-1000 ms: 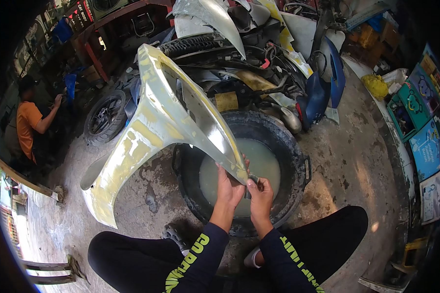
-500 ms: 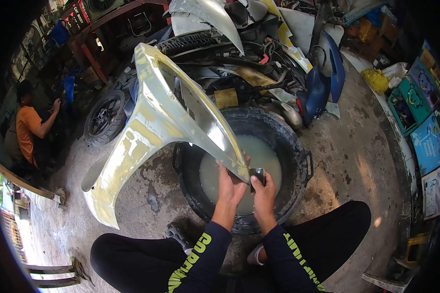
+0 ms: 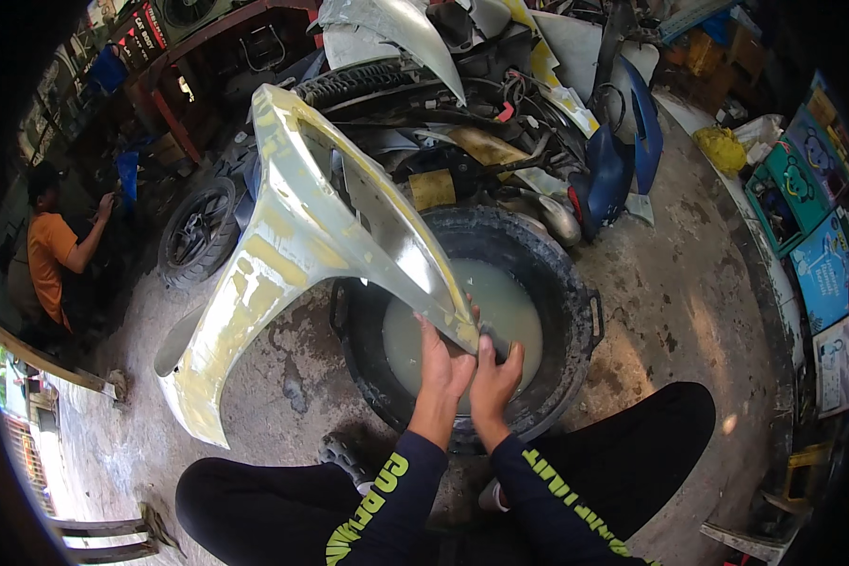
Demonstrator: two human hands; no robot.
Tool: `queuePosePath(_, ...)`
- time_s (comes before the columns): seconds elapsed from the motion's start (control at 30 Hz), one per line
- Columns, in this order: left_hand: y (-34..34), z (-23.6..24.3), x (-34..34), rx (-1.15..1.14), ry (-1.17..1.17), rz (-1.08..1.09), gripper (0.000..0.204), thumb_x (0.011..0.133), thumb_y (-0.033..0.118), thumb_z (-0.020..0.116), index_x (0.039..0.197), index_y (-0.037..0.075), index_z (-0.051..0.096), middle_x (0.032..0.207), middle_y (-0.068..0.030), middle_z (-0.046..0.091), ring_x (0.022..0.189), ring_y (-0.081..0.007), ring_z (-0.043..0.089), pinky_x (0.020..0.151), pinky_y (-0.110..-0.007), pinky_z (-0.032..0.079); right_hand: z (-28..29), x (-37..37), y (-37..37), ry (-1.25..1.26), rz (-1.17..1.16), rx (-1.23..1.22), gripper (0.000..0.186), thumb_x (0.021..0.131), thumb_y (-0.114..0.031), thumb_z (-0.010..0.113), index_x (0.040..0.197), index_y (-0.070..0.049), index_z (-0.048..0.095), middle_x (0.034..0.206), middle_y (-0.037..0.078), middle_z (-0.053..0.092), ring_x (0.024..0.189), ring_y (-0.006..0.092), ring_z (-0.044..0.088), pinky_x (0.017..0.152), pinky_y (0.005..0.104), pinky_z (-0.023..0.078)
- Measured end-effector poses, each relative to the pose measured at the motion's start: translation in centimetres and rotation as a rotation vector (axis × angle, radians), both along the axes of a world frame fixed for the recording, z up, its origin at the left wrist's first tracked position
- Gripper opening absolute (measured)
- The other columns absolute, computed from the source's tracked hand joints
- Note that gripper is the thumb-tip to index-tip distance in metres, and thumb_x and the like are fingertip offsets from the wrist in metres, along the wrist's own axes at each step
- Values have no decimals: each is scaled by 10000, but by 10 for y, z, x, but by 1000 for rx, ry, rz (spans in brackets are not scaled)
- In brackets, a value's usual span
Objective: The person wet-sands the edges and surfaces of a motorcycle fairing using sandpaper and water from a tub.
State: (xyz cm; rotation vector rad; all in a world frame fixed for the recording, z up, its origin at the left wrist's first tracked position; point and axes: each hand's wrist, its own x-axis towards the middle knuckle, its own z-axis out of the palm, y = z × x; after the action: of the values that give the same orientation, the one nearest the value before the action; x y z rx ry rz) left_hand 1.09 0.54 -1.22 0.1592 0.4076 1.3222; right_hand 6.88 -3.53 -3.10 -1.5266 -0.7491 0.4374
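Note:
A large motorcycle fairing panel [image 3: 255, 255], silver with patches of yellow filler, slants across the middle. My left hand [image 3: 439, 368] grips its narrow lower right tip, thumb on the near face and fingers partly hidden behind. Right beside it, my right hand [image 3: 495, 382] is at the same tip, its thumb near the edge. A small dark piece of what looks like sandpaper [image 3: 502, 337] shows between its thumb and fingers, mostly covered. Beneath both hands stands a round black tub [image 3: 566, 330] holding cloudy water [image 3: 410, 349].
Beyond the tub lies a heap of motorcycle parts, with a blue panel [image 3: 609, 174] at its right side. A wheel [image 3: 198, 231] rests at the left. Farther left is a person in an orange shirt [image 3: 52, 250]. Printed boxes [image 3: 821, 274] line the right edge.
My right hand has shifted slightly left, against the panel's tip, and the dark piece is now more hidden. My left hand and the panel have barely moved.

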Motion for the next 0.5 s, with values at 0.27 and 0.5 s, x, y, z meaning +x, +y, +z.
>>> queuePosePath(0.27, 0, -5, 2, 36, 28, -16, 705, 941, 658, 363, 1353, 95, 467, 1225, -96, 575, 1065, -240, 559, 928, -387, 464, -9, 1, -9, 154, 56, -40, 287, 874, -155, 693, 1044, 44, 576, 1033, 197, 598, 1009, 298, 558, 893, 409, 426)
queuePosePath(0.5, -4, -4, 5, 10, 58, 3, 700, 940, 661, 356, 1344, 102, 476, 1221, -85, 575, 1052, -230, 558, 921, -406, 466, -10, 10, -3, 162, 60, -37, 306, 877, -174, 696, 1013, 63, 558, 1041, 191, 573, 1011, 281, 547, 859, 406, 439)
